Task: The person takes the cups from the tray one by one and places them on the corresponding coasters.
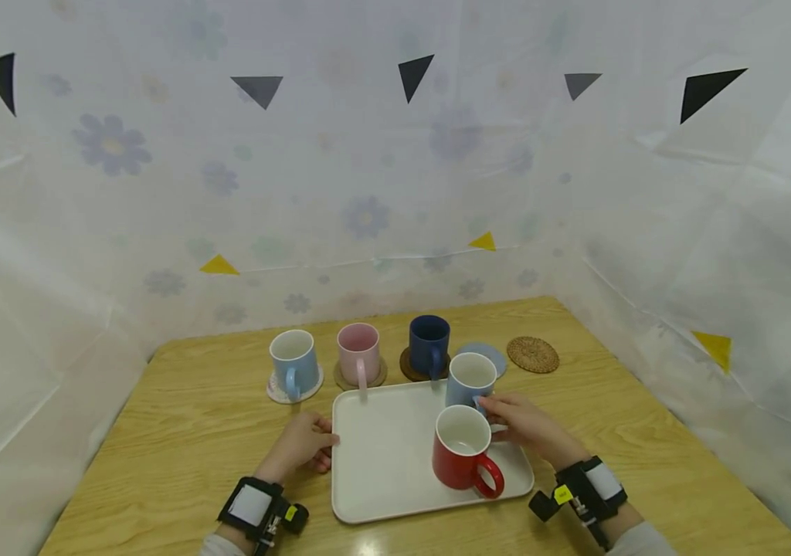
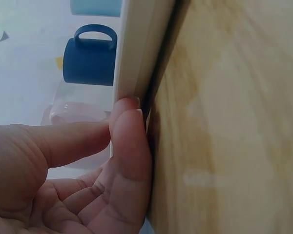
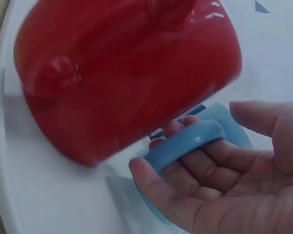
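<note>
A white rectangular tray (image 1: 385, 463) lies on the table, and my left hand (image 1: 300, 444) grips its left edge between thumb and fingers. The right hand (image 1: 531, 427) holds a light blue mug (image 1: 461, 394) by its handle, over the back right part of the tray. In the right wrist view several fingers curl through the mug's handle (image 3: 185, 144), while the thumb stays apart from it. Just in front of that mug a red mug (image 1: 453, 466) stands upright on the tray, its handle toward the front right.
Behind the tray, a second light blue mug (image 1: 298, 367), a pink mug (image 1: 357, 351) and a dark blue mug (image 1: 427, 340) stand on coasters. A pale blue coaster (image 1: 489, 354) and a woven coaster (image 1: 533, 354) lie bare on the wooden table (image 1: 646, 463). White sheeting (image 1: 368, 154) surrounds the table.
</note>
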A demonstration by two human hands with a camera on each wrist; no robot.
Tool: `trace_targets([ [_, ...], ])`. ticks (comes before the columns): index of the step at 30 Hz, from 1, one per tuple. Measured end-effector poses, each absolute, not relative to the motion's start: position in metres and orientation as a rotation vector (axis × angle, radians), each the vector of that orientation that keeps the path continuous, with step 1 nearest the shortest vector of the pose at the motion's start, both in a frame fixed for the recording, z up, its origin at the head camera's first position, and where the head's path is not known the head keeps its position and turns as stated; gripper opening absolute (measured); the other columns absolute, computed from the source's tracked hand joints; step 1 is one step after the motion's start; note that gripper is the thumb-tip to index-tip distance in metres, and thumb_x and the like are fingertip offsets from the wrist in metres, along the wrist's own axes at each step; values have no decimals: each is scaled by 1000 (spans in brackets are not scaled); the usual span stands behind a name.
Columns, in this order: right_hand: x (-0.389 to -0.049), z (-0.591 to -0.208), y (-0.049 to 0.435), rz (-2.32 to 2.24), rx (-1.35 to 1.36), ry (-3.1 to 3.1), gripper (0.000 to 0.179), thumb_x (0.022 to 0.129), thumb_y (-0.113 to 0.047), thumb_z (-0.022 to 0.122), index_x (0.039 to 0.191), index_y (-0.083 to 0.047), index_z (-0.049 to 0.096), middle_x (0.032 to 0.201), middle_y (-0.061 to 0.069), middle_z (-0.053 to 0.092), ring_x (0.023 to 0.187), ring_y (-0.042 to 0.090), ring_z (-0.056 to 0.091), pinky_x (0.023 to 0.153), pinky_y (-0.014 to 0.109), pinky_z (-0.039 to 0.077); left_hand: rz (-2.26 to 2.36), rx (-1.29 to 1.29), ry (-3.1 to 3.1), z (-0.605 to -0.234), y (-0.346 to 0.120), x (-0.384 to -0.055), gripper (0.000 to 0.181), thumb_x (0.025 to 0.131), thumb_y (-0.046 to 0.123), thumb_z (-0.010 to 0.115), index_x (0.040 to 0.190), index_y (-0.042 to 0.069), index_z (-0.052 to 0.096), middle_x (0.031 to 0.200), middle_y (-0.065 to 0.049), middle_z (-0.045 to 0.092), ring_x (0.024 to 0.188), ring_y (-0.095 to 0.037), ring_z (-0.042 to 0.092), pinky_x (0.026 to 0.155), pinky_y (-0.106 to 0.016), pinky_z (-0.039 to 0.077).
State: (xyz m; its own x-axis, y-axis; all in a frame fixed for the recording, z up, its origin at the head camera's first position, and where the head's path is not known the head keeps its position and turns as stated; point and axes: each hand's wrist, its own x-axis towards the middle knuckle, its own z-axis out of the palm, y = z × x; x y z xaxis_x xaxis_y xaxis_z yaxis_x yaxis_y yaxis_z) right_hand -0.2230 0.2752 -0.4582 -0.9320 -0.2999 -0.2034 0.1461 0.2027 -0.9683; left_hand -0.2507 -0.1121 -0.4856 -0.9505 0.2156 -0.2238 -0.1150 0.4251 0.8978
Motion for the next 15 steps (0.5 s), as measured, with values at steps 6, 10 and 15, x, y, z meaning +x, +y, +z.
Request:
trace_targets([
  [6,-222,-461,272,-1847,-108,2150,28,103,-31,49,88,-11,63,83,-4,62,86,13,60,82,35,56,1538,94,2379,-484,-113,-250,16,90,4,63,100,-4,53,62,-9,60,46,-13,57,46,-28,54],
  [10,-219,-458,274,-1842,-88,2247,31,102,-30,50,87,-5,61,81,-2,57,85,14,56,81,38,58,1530,90,2373,-483,-112,-248,16,90,4,63,100,-4,53,62,-9,60,47,-13,58,46,-29,54],
  [15,-215,-453,278,-1837,-47,2326,38,102,-32,51,98,5,60,84,1,58,85,16,57,79,40,60,1516,95,2382,-482,-113,-248,16,91,4,63,100,-4,53,63,-9,60,47,-13,57,46,-28,54],
])
